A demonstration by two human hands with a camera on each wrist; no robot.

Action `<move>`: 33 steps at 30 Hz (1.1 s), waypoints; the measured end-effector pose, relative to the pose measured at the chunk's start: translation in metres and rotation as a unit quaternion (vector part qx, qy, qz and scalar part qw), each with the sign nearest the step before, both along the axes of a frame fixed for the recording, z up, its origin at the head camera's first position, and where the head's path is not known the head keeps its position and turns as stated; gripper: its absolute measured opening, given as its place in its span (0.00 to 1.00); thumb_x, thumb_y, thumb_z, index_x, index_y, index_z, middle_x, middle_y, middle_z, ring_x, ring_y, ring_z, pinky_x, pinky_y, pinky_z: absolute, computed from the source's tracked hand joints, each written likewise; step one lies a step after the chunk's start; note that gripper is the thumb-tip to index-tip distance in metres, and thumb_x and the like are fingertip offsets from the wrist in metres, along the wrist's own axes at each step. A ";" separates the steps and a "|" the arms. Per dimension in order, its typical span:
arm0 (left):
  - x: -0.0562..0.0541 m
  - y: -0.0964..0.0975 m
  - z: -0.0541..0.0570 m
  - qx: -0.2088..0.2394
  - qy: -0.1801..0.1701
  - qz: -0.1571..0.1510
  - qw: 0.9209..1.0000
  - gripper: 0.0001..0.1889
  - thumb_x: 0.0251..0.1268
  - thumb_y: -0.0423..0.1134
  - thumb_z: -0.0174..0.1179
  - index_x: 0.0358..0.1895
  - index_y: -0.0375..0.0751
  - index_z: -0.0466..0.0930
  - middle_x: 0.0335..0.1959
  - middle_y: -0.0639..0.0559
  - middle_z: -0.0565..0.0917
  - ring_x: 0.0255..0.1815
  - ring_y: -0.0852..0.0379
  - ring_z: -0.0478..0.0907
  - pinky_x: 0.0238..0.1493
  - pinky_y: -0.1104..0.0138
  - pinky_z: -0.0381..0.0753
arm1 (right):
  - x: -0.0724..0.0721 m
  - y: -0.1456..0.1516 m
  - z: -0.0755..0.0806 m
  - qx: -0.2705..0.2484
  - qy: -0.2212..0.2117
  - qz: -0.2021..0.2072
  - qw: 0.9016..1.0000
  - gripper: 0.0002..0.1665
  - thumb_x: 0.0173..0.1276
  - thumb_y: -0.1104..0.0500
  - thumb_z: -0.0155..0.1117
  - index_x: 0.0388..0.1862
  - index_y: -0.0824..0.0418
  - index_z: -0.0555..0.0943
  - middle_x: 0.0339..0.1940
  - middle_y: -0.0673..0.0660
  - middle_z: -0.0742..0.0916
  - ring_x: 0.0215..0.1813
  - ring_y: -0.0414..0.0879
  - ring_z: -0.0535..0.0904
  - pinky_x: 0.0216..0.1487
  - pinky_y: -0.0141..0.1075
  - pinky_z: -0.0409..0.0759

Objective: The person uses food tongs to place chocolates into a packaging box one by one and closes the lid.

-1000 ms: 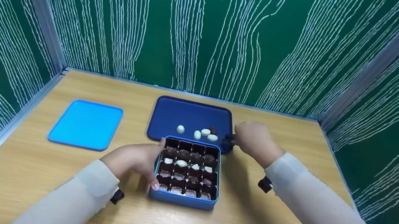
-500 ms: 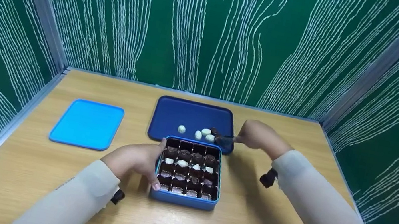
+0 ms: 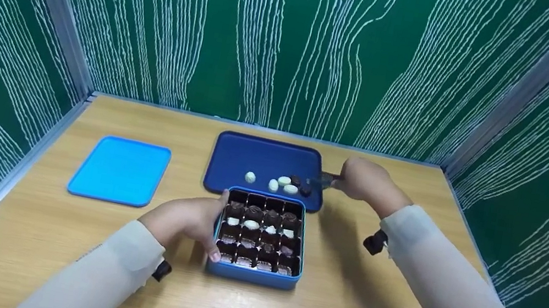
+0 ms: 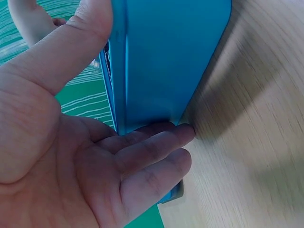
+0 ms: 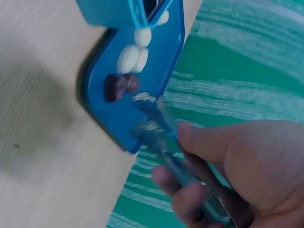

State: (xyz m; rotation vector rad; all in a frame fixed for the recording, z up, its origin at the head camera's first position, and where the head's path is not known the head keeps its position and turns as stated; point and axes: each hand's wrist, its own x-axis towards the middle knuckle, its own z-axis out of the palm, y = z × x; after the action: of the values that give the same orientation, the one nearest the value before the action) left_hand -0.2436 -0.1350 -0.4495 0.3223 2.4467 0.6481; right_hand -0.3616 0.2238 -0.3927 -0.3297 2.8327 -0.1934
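Observation:
My left hand (image 3: pixel 191 221) holds the left side of a blue tin (image 3: pixel 254 275), thumb at the near corner and fingers by the far one. In the left wrist view its fingers (image 4: pixel 152 147) touch the tin's wall. A brown divided insert in the tin holds dark and white chocolates (image 3: pixel 251 225). My right hand (image 3: pixel 365 179) grips small metal tongs (image 5: pixel 178 168) over the right end of a dark blue tray (image 3: pixel 263 156). The tongs' tips are apart, nothing between them. On the tray lie several white chocolates (image 3: pixel 290 189) and two dark chocolates (image 5: pixel 114 87).
A light blue lid (image 3: pixel 120 171) lies flat on the wooden table (image 3: pixel 160 302), left of the tin. The tin stands right against the tray's front edge. Green walls with white streaks (image 3: pixel 291 56) enclose the table at the back and sides.
My right hand first brought the tongs leftward to the dark chocolates, then drew them back up and right. A dark chocolate shows uncovered near the tray's right end. My left hand stayed put.

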 end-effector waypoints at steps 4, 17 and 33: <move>-0.001 0.000 -0.001 0.003 0.004 -0.004 1.000 0.88 0.44 0.49 0.94 0.95 0.39 0.26 0.93 0.34 0.61 0.92 0.36 0.63 0.94 0.44 0.63 | 0.010 -0.013 -0.001 0.022 0.018 0.019 0.999 0.30 0.80 0.38 0.75 0.23 0.54 0.78 0.22 0.48 0.75 0.27 0.47 0.71 0.30 0.41 0.69; 0.000 0.000 -0.003 0.010 0.009 -0.003 1.000 0.89 0.43 0.49 0.94 0.95 0.40 0.26 0.93 0.34 0.59 0.93 0.36 0.62 0.95 0.44 0.61 | 0.009 -0.022 -0.018 0.041 0.033 0.020 0.998 0.27 0.78 0.41 0.75 0.27 0.55 0.77 0.24 0.49 0.76 0.29 0.48 0.71 0.32 0.42 0.70; 0.000 0.003 0.000 -0.001 0.015 -0.006 1.000 0.88 0.42 0.48 0.94 0.95 0.39 0.27 0.93 0.35 0.62 0.92 0.38 0.65 0.94 0.46 0.64 | 0.009 -0.022 -0.021 0.043 0.048 0.033 0.997 0.26 0.78 0.42 0.77 0.29 0.57 0.79 0.25 0.49 0.76 0.29 0.48 0.71 0.34 0.44 0.73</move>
State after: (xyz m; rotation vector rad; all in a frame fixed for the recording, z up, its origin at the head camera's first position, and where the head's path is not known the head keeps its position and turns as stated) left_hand -0.2432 -0.1321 -0.4490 0.3477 2.4712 0.6393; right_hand -0.3525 0.2014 -0.4138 -0.4239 2.9084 -0.0421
